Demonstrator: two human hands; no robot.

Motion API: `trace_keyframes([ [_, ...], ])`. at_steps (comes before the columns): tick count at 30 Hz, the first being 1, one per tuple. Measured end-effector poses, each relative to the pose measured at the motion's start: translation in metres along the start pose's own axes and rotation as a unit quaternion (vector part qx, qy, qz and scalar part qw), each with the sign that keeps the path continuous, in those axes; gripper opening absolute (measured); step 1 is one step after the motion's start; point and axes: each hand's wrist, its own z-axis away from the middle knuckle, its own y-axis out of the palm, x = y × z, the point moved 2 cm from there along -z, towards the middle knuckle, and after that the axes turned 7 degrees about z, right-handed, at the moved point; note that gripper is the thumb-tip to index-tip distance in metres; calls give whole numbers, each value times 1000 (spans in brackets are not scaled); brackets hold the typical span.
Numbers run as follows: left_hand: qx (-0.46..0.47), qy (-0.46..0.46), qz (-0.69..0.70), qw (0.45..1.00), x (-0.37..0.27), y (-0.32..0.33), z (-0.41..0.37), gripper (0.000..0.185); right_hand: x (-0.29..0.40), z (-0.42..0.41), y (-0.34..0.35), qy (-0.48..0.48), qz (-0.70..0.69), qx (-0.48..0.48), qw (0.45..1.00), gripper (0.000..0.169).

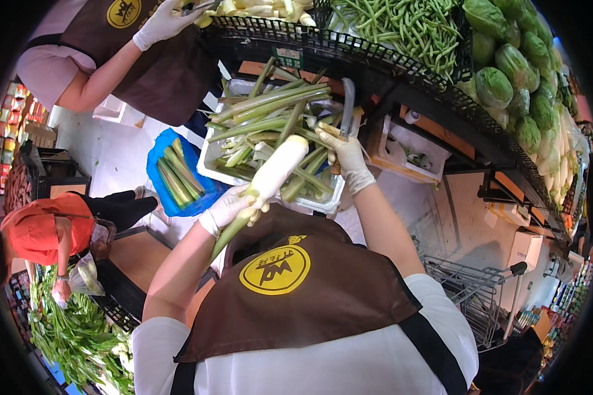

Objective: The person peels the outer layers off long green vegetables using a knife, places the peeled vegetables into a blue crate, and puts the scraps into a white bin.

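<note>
My gloved left hand (230, 207) grips a thick pale vegetable stem (279, 165) near its lower part, where a green stalk runs back past my wrist. Its blunt white end points up toward my right hand. In my gloved right hand (346, 153) is a knife (348, 106) with a curved blade pointing away from me and a wooden handle. Beneath both hands stands a white foam box (207, 163), heaped with cut green stalks and leaf sheaths (276, 101). Just left of it, a blue plastic bag (157, 163) holds several green stems (180, 175).
A co-worker's gloved hand (163, 24) holds a metal tool by a crate of pale stems (262, 7). Green beans (395, 32) and wrapped cabbages (494, 86) fill the display. A wire trolley (469, 291) stands right; a person in red (44, 232) bends over leafy greens left.
</note>
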Motion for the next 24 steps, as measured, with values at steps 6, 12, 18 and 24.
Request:
trace_keyframes([
  [6, 42, -45, 88, 994, 3, -2, -16, 60, 26, 37, 39, -45, 23, 231, 972, 28],
  [12, -113, 22, -204, 972, -4, 10, -24, 67, 57, 49, 36, -52, 121, 233, 964, 20],
  [18, 46, -120, 97, 987, -6, 4, -12, 79, 33, 19, 7, -83, -9, 66, 994, 21],
  [24, 36, -41, 146, 988, -21, 2, -10, 73, 10, -14, -1, -49, 144, 55, 987, 47],
])
